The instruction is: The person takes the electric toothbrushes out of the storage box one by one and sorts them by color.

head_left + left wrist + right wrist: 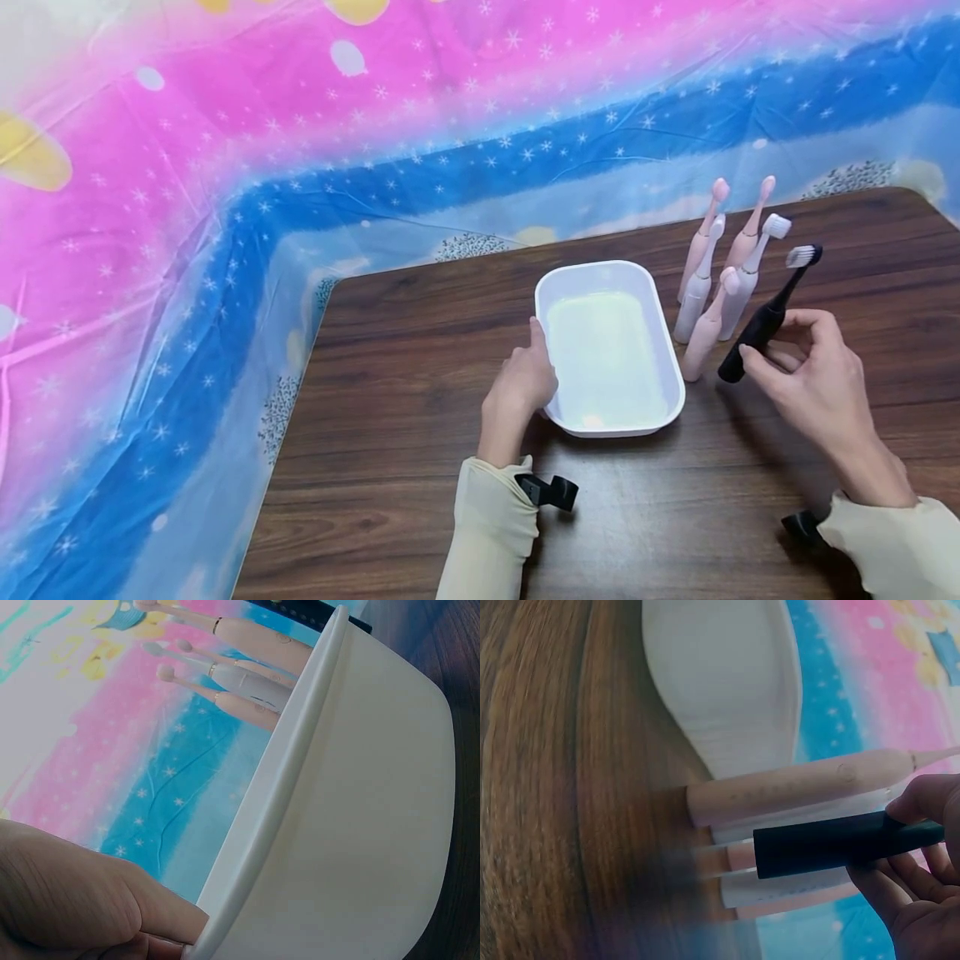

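Observation:
With thumb and fingers, my right hand (825,392) pinches a black electric toothbrush (767,321) by its handle. The brush leans, its white-bristled head up to the right and its base low over the table. In the right wrist view the black handle (817,844) overlaps the brushes behind it. My left hand (521,379) holds the left rim of a white rectangular plastic tray (555,279), index finger pointing along the edge. From the left wrist, the hand (97,907) shows pinching the rim near one end of the tray wall (360,795).
Several pink and white electric toothbrushes stand upright in a cluster right of the tray, the nearest a pink one (705,337), with a white one (693,300) behind it. The dark wood-grain table (390,375) ends at a patterned pink and blue cloth (420,167).

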A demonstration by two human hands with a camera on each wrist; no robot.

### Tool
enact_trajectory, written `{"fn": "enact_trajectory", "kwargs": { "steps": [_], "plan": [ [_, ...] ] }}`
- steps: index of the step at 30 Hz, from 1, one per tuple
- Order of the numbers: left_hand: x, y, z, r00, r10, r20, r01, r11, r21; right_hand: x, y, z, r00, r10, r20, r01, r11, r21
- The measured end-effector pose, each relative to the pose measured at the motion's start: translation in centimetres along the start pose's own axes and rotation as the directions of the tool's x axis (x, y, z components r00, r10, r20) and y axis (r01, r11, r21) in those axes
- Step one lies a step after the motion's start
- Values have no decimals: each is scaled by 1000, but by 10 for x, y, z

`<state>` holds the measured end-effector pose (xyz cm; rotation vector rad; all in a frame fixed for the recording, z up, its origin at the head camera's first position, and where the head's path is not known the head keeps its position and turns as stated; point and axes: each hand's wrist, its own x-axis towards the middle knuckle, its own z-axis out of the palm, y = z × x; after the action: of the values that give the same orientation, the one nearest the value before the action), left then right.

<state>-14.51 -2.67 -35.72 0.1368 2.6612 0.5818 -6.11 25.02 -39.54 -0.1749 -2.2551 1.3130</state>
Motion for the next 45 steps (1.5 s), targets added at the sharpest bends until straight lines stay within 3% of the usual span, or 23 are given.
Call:
{"fn": "enact_trajectory", "kwargs": {
  "steps": [7, 21, 45],
  "plan": [
    [-1, 0, 0, 1000, 8, 0, -8, 1000, 2, 3, 11, 4, 999, 32, 2, -31, 997, -76],
    [0, 0, 0, 1000, 6, -2, -6, 1000, 18, 9, 19, 11, 999, 40, 6, -40, 998, -54],
    [0, 1, 0, 1000, -6, 12, 7, 999, -35, 11, 22, 13, 993, 52, 103, -42, 995, -95]
  ]
}}
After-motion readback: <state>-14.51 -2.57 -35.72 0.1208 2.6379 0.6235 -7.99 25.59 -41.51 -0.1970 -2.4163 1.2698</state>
